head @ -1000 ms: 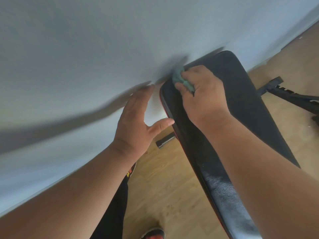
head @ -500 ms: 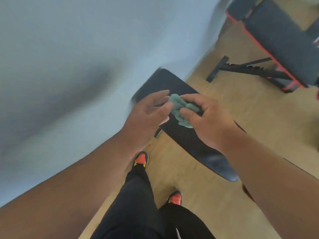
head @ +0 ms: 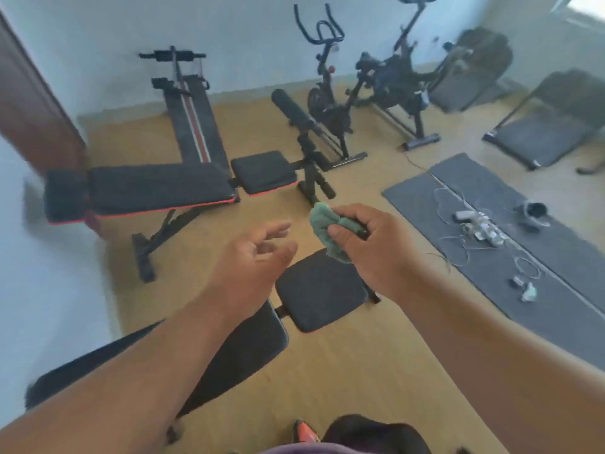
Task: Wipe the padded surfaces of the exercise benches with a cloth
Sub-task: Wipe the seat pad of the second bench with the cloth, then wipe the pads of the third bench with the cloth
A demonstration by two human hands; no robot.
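Observation:
My right hand (head: 370,247) grips a crumpled green cloth (head: 324,224) in the air above the near bench. That near bench has a black back pad (head: 248,348) below my left forearm and a black seat pad (head: 320,290) under my hands. My left hand (head: 252,260) hovers beside the cloth with loosely curled fingers and holds nothing. A second black bench with red trim (head: 157,188) stands farther back on the left, with its own seat pad (head: 262,172) and a foam leg roller (head: 291,109).
A sit-up board (head: 193,126) leans at the back wall. Two exercise bikes (head: 330,103) stand behind the benches, a treadmill (head: 543,132) at the right. Grey floor mats (head: 491,231) carry cables and small devices. A brown door (head: 29,116) is at the left. My shoes (head: 304,432) are below.
The view has swung from the wall and one bench end to the whole room. My right hand lifted the cloth off the pad; my left hand came off the cloth and opened.

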